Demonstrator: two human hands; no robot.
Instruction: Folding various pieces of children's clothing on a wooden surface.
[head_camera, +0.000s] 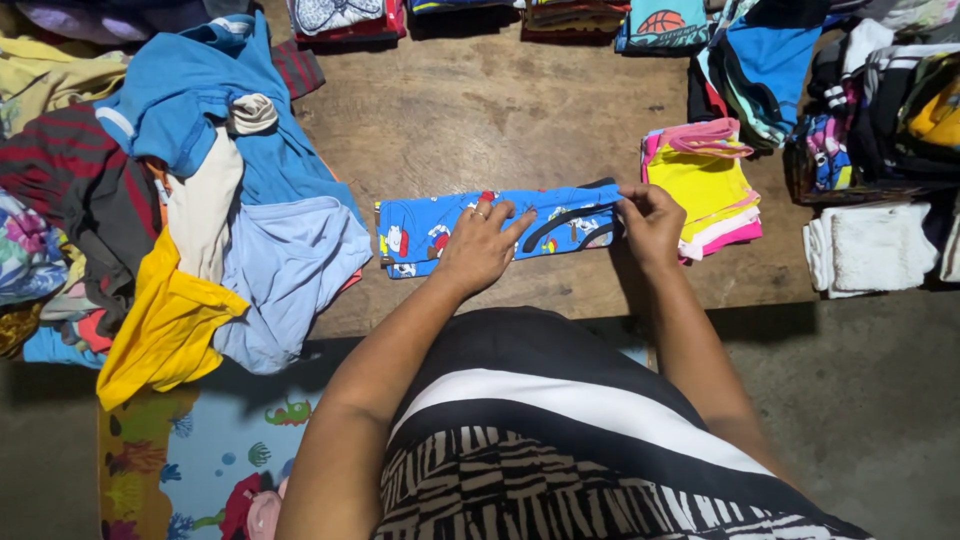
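Surface: wooden table (480, 110), seen from above by the head camera.
Garment: blue printed garment (440, 235), folded into a long narrow strip, lying flat near the table's front edge, in front of the person.
Long axis: runs left to right across the view, roughly parallel to the front edge; right end sits slightly higher in the frame than the left.
Ends: left end squared off; right end carries dark trim bands.
Left hand (480, 245): palm down, fingers spread and extended, pressing flat on the middle of the strip; a ring shows on one finger. Nothing gripped, only pressed.
Right hand (650, 225): fingers curled over the right end of the strip, pinching the fabric at the dark trim.
Right of garment: folded stack (705, 185) of yellow and pink clothes, just beside the right hand.
Further right: folded white towel (870, 250) at the table edge.
Left of garment: loose pile of unfolded clothes (200, 200), blue, yellow, cream, striped; the pale blue piece lies just beside the strip's left end.
Back edge: row of folded clothes (660, 25).
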